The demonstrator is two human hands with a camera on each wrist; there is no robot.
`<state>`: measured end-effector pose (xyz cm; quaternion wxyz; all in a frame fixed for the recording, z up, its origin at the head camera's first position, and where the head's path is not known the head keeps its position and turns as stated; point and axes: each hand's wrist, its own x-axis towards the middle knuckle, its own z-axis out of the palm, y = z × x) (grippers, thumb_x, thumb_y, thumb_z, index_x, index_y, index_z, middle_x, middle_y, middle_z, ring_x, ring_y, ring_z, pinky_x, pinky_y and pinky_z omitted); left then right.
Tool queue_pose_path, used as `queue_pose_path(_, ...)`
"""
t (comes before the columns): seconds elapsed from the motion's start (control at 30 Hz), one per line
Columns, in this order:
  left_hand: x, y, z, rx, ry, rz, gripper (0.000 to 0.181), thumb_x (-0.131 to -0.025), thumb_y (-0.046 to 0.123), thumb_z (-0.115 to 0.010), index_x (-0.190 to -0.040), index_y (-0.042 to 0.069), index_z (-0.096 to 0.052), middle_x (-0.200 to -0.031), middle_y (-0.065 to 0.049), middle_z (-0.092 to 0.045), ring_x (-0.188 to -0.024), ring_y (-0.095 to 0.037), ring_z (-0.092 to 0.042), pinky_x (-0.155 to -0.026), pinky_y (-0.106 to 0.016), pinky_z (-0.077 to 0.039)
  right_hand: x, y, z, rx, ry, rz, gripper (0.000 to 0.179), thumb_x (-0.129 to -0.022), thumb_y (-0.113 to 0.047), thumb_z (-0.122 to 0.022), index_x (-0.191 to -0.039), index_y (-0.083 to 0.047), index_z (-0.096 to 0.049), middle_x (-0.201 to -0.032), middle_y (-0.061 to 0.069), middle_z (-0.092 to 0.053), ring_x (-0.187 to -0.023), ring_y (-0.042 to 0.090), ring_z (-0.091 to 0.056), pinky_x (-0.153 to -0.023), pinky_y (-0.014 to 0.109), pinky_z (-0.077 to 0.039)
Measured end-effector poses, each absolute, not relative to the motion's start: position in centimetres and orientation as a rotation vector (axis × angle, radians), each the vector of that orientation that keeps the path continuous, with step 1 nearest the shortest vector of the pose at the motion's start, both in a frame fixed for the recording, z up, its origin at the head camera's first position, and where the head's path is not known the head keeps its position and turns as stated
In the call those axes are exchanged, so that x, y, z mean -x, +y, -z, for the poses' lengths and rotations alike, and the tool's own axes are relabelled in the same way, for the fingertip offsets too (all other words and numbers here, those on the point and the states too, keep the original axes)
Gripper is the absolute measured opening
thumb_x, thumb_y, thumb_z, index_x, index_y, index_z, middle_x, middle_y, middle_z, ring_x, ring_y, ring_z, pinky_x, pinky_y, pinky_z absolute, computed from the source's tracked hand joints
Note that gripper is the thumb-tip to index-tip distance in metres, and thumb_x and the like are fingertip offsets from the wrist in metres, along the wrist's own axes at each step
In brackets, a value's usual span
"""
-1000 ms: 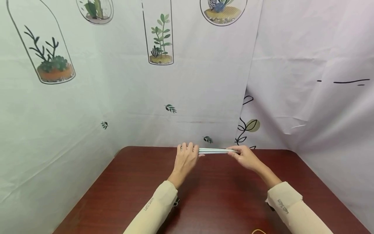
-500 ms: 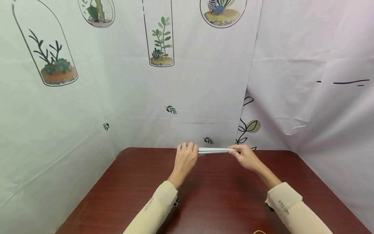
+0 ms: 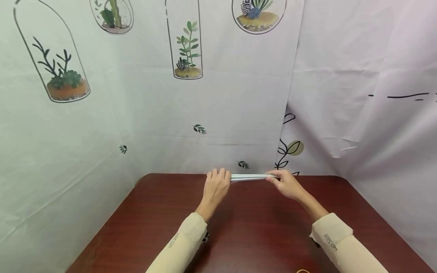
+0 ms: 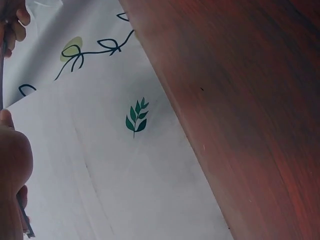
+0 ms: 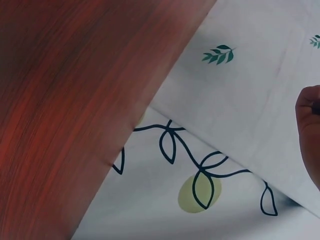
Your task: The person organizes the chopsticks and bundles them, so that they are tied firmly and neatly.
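Above the far part of the table, a slim pale blue-white strip [image 3: 249,177] with lengthwise lines spans level between both hands. It looks layered or like several thin sticks side by side; which one I cannot tell. My left hand [image 3: 216,185] grips its left end from above, fingers curled over it. My right hand [image 3: 286,183] pinches the right end between thumb and fingers. In the left wrist view the strip shows as a dark thin edge [image 4: 29,227] poking out below the left hand [image 4: 15,160]. Only part of the right hand [image 5: 310,135] shows in the right wrist view.
A dark red-brown wooden table [image 3: 252,227] lies beneath the hands. White cloth [image 3: 239,106] printed with plants hangs close behind its far edge and along the sides. A yellow loop [image 3: 302,270] peeks in at the bottom edge.
Both hands stay nearly in place on the strip. The left thumb, seen below the strip a second ago, is hidden now. The head view has tilted slightly upward.
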<state>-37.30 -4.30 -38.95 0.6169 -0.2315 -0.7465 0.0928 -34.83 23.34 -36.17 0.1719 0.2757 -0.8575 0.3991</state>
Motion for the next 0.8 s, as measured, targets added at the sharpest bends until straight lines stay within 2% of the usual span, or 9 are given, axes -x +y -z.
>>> queue_pose_path(0.1,37.3,-4.3,38.8,0.544,-1.718,-0.210,0.027,-0.094,0.008,-0.035,-0.070,0.011,-0.046,-0.065,-0.004,-0.041,-0.054,-0.021,-0.039,-0.055,-0.028,-0.019,34.9,23.4,36.2,-0.786,-2.439,-1.120,0.017,-0.093,-0.007,-0.066,-0.106,0.001,-0.072,-0.099,0.013,-0.072,-0.076,0.011,-0.055,-0.066,0.027,-0.046)
queue_pose_path(0.3,37.3,-4.2,38.3,0.564,-1.733,-0.209,0.027,-0.094,0.009,-0.036,-0.070,0.011,-0.047,-0.065,-0.004,-0.041,-0.055,-0.022,-0.042,-0.054,-0.029,-0.024,34.9,23.6,36.1,-0.779,-2.454,-1.103,0.018,-0.093,-0.009,-0.067,-0.108,-0.001,-0.072,-0.097,0.010,-0.071,-0.071,0.009,-0.054,-0.062,0.026,-0.046)
queue_pose_path(0.53,37.4,-4.2,38.2,0.571,-1.744,-0.210,0.026,-0.094,0.009,-0.037,-0.071,0.011,-0.048,-0.066,-0.004,-0.041,-0.055,-0.022,-0.042,-0.055,-0.029,-0.024,35.1,23.7,36.1,-0.807,-2.454,-1.290,0.026,-0.092,-0.008,-0.069,-0.114,0.005,-0.067,-0.084,0.009,-0.070,-0.069,0.010,-0.066,-0.060,0.031,-0.055)
queue_pose_path(0.73,37.7,-4.4,38.4,0.560,-1.815,-0.204,0.034,-0.099,0.008,-0.026,-0.073,0.010,-0.048,-0.068,-0.005,-0.044,-0.057,-0.023,-0.044,-0.055,-0.031,-0.030,35.1,24.7,35.7,-0.756,-2.408,-1.408,0.035,-0.096,-0.014,-0.064,-0.127,0.003,-0.060,-0.114,0.023,-0.066,-0.086,0.008,-0.067,-0.067,0.036,-0.056)
queue_pose_path(0.8,37.8,-4.6,38.6,0.560,-1.836,-0.195,0.036,-0.100,0.008,-0.024,-0.074,0.009,-0.049,-0.068,-0.005,-0.045,-0.058,-0.024,-0.044,-0.055,-0.032,-0.033,34.8,25.7,35.6,-0.721,-2.389,-1.404,0.036,-0.097,-0.013,-0.062,-0.129,0.003,-0.058,-0.118,0.025,-0.063,-0.088,0.008,-0.065,-0.067,0.035,-0.055)
